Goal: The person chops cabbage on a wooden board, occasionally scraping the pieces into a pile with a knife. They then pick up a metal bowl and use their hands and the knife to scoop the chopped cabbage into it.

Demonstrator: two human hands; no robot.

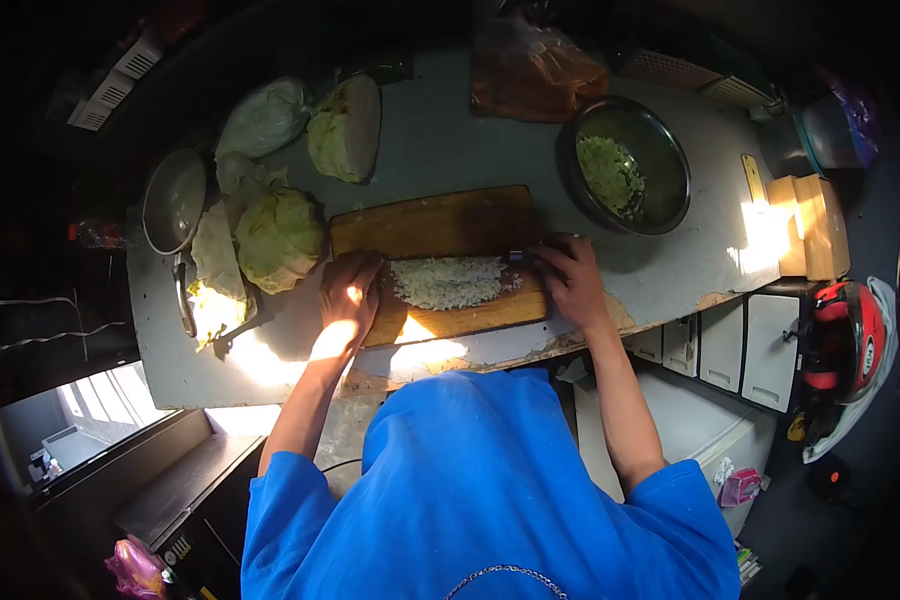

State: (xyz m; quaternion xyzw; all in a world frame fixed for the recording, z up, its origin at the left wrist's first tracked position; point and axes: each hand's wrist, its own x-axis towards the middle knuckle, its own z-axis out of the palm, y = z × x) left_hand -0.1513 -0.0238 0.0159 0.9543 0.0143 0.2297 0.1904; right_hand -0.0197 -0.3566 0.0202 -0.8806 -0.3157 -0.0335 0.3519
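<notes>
Clenching the knife (516,257) at its right end, the right hand (572,276) sits at the right side of the wooden board (430,222). The left hand (351,283) is at the board's left side, near the knife's far end; whether its fingers pinch or merely press there, I cannot tell. The knife's long axis runs left to right, roughly along the board's length, its handle toward the right hand and its slim, dark blade pointing left. It lies over the board, along the far side of a strip of finely chopped cabbage (448,284).

Left of the board, a cabbage head (278,240) rests on the desk (420,130) beside loose leaves (215,262) and a round, handled pan (175,200). Farther back are a cut cabbage piece (346,130) and a plastic-wrapped bundle (262,118). Beyond the board to the right, a metal bowl (672,195) holds more chopped pieces (611,176), with an orange-brown bag (536,78) just behind it, slightly left.
</notes>
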